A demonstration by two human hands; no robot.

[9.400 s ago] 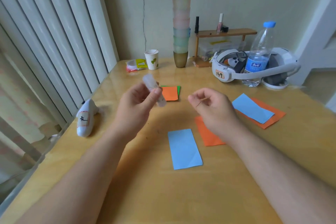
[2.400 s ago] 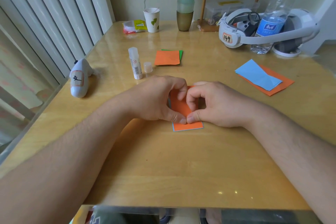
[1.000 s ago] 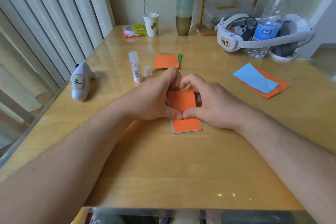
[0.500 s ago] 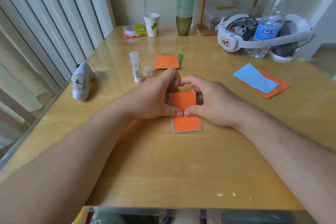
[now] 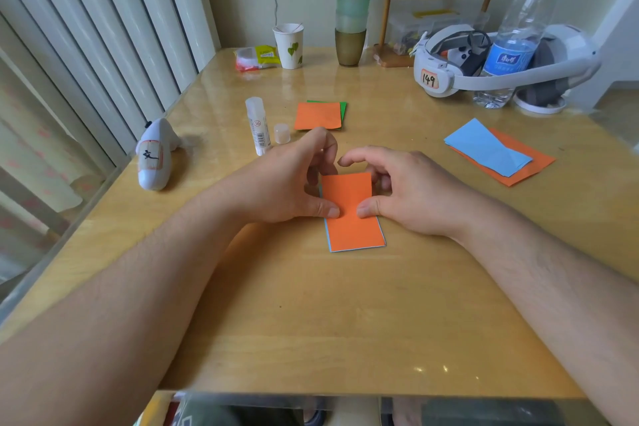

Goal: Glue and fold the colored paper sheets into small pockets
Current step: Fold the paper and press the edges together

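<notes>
Paper, an orange sheet over a blue one, lies mid-counter. Left hand and right hand press thumbs onto it, other fingers loosely curled above its far edge, seemingly gripping nothing. Glue stick stands uncapped behind.

Left hand and right hand lie close together, thumbs pressing down, fingers curled above, forearms stretched forward.
</notes>
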